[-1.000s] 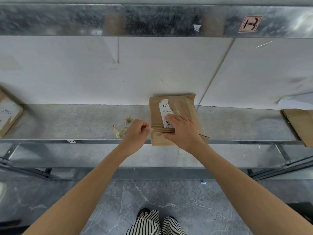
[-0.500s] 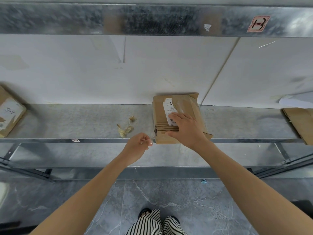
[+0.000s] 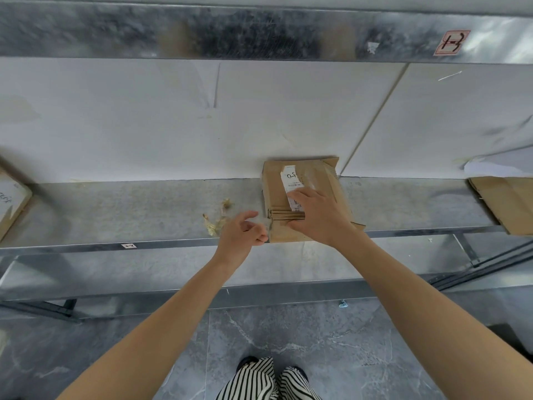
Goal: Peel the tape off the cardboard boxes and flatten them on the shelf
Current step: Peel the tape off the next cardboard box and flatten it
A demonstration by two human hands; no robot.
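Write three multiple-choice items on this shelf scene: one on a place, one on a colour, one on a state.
1. The scraps lie: A on the shelf, left of the box B atop the box C on the floor
2. The box's label is: A blue B yellow C white
3. The right hand: A grips scissors B presses flat on the box C hangs idle

A: scraps sit on the shelf beside the box's left edge. C: the label is white. B: straight fingers rest on the box.
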